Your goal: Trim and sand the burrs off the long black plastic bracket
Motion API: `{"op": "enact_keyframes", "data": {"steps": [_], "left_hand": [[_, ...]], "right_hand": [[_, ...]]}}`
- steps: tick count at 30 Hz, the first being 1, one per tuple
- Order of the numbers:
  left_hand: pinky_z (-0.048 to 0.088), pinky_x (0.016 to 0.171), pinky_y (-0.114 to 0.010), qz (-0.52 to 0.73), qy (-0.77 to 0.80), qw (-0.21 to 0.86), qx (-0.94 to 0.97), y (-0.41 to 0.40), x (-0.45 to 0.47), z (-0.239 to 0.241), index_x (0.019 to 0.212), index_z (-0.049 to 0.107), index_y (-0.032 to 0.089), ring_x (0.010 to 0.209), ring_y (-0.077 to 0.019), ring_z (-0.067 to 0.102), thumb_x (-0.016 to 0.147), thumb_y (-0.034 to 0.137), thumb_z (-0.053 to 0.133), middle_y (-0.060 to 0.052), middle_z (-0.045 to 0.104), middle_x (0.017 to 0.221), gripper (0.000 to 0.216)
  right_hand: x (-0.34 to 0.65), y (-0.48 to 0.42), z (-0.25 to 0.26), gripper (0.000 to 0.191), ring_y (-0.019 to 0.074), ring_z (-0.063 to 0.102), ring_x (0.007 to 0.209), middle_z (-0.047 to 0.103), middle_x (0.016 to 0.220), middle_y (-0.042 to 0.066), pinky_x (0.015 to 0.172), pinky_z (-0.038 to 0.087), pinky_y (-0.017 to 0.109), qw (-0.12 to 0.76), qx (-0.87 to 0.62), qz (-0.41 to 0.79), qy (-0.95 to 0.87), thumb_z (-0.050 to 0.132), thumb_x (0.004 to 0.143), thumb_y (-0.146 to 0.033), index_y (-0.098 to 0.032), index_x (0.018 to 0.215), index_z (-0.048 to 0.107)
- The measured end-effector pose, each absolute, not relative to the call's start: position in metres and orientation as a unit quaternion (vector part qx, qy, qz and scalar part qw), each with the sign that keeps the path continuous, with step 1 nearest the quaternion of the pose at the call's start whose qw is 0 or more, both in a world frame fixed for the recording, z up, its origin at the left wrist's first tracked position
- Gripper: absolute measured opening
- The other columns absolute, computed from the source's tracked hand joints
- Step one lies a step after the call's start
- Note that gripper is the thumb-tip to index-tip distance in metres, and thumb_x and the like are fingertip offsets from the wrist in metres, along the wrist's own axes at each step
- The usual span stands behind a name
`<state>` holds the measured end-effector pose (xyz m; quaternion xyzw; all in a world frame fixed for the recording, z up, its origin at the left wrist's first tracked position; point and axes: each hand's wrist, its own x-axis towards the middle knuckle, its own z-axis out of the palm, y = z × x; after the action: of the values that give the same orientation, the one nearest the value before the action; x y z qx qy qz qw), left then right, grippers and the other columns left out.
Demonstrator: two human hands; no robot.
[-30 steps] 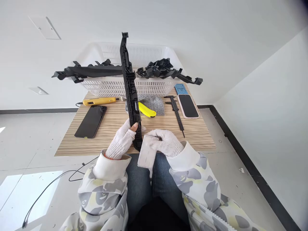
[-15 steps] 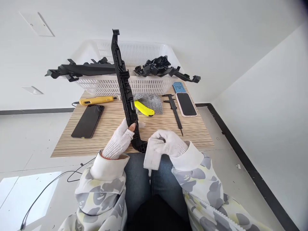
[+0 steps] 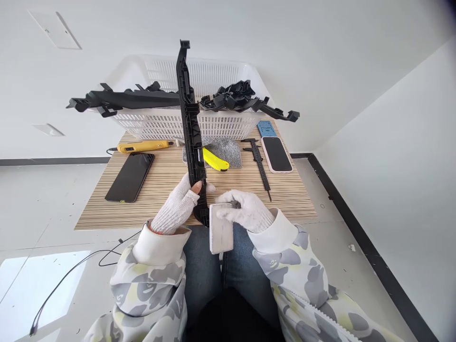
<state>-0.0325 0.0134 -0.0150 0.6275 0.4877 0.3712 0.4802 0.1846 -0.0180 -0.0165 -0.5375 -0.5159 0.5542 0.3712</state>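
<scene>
My left hand [image 3: 177, 209], in a white fingerless glove, is closed round the lower part of a long black plastic strip [image 3: 188, 123]. The strip stands nearly upright, its top reaching above the basket. My right hand [image 3: 245, 210], in a white glove, grips a grey-white rectangular block [image 3: 221, 231] and holds it against the strip's bottom end, just over my knees.
On a striped wooden board [image 3: 285, 194] lie a black phone [image 3: 130, 177], a yellow tool [image 3: 142, 147], a yellow cutter [image 3: 215, 161] on a grey cloth [image 3: 228, 148], a black caliper [image 3: 260, 167], a pink-cased phone [image 3: 276, 154]. A white basket [image 3: 221, 124] holds several black parts. A cable [image 3: 71, 275] runs across the floor.
The strip, tilted to the left half a second ago, stands upright again. My right hand has brought the block back against the strip's bottom end.
</scene>
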Motion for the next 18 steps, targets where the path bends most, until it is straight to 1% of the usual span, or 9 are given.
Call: {"op": "enact_keyframes", "data": {"steps": [3,4,7,10,11,14,15,17,18], "left_hand": [[0.056,0.095,-0.043,0.364,0.489,0.481,0.630,0.014,-0.033,-0.015,0.139,0.060,0.021,0.108,-0.0297,0.071,0.100,0.067,0.050,-0.011,0.077,0.112,0.061],[0.055,0.096,-0.043,0.363,0.491,0.476,0.633,0.014,-0.033,-0.015,0.138,0.061,0.021,0.109,-0.0298,0.070,0.100,0.067,0.050,-0.011,0.077,0.112,0.061],[0.056,0.096,-0.042,0.368,0.486,0.485,0.627,0.014,-0.032,-0.015,0.140,0.060,0.021,0.108,-0.0297,0.071,0.100,0.067,0.051,-0.011,0.077,0.112,0.062],[0.058,0.087,-0.040,0.372,0.481,0.509,0.609,0.013,-0.032,-0.015,0.144,0.058,0.020,0.103,-0.0292,0.072,0.100,0.068,0.052,-0.012,0.078,0.113,0.065],[0.058,0.087,-0.040,0.373,0.484,0.508,0.608,0.013,-0.032,-0.014,0.144,0.058,0.020,0.103,-0.0293,0.073,0.100,0.068,0.053,-0.012,0.078,0.114,0.065],[0.058,0.086,-0.039,0.371,0.494,0.500,0.606,0.013,-0.032,-0.014,0.144,0.059,0.021,0.103,-0.0295,0.072,0.098,0.069,0.056,-0.011,0.079,0.113,0.067],[0.058,0.085,-0.039,0.370,0.496,0.502,0.604,0.013,-0.032,-0.014,0.144,0.059,0.021,0.101,-0.0288,0.073,0.098,0.070,0.056,-0.011,0.079,0.112,0.067],[0.059,0.082,-0.039,0.370,0.497,0.503,0.602,0.013,-0.033,-0.015,0.144,0.059,0.021,0.096,-0.0274,0.073,0.098,0.070,0.055,-0.010,0.078,0.112,0.067],[0.059,0.083,-0.039,0.370,0.497,0.501,0.604,0.014,-0.033,-0.015,0.144,0.059,0.022,0.096,-0.0273,0.072,0.098,0.070,0.055,-0.010,0.078,0.113,0.067]], "right_hand": [[0.181,-0.018,-0.016,0.035,0.0203,0.066,0.085,0.078,0.092,0.003,0.081,0.051,0.037,0.450,-0.559,0.512,-0.472,0.083,0.071,-0.049,-0.023,0.094,0.078],[0.180,-0.019,-0.015,0.035,0.0201,0.065,0.084,0.078,0.091,0.002,0.080,0.051,0.036,0.443,-0.553,0.522,-0.475,0.083,0.070,-0.048,-0.023,0.093,0.077],[0.177,-0.019,-0.012,0.035,0.0181,0.061,0.074,0.074,0.079,0.000,0.071,0.049,0.033,0.376,-0.521,0.577,-0.504,0.090,0.061,-0.043,-0.022,0.086,0.076],[0.175,-0.018,-0.010,0.035,0.0180,0.062,0.077,0.074,0.084,0.001,0.073,0.050,0.033,0.454,-0.546,0.539,-0.454,0.085,0.068,-0.049,-0.022,0.089,0.075],[0.174,-0.018,-0.010,0.035,0.0183,0.063,0.078,0.075,0.085,0.001,0.073,0.050,0.033,0.459,-0.546,0.537,-0.451,0.084,0.069,-0.049,-0.022,0.090,0.075],[0.172,-0.018,-0.012,0.035,0.0187,0.064,0.076,0.074,0.081,0.000,0.071,0.050,0.033,0.388,-0.520,0.575,-0.499,0.088,0.064,-0.044,-0.022,0.087,0.074],[0.170,-0.018,-0.013,0.035,0.0188,0.064,0.077,0.074,0.082,0.001,0.072,0.051,0.033,0.395,-0.520,0.570,-0.498,0.088,0.065,-0.045,-0.022,0.088,0.074],[0.167,-0.018,-0.014,0.035,0.0190,0.065,0.082,0.075,0.088,0.002,0.076,0.052,0.034,0.465,-0.536,0.532,-0.462,0.083,0.072,-0.051,-0.023,0.092,0.074],[0.165,-0.018,-0.014,0.036,0.0189,0.065,0.083,0.075,0.089,0.002,0.077,0.053,0.034,0.485,-0.540,0.521,-0.450,0.082,0.074,-0.052,-0.023,0.092,0.073]]}}
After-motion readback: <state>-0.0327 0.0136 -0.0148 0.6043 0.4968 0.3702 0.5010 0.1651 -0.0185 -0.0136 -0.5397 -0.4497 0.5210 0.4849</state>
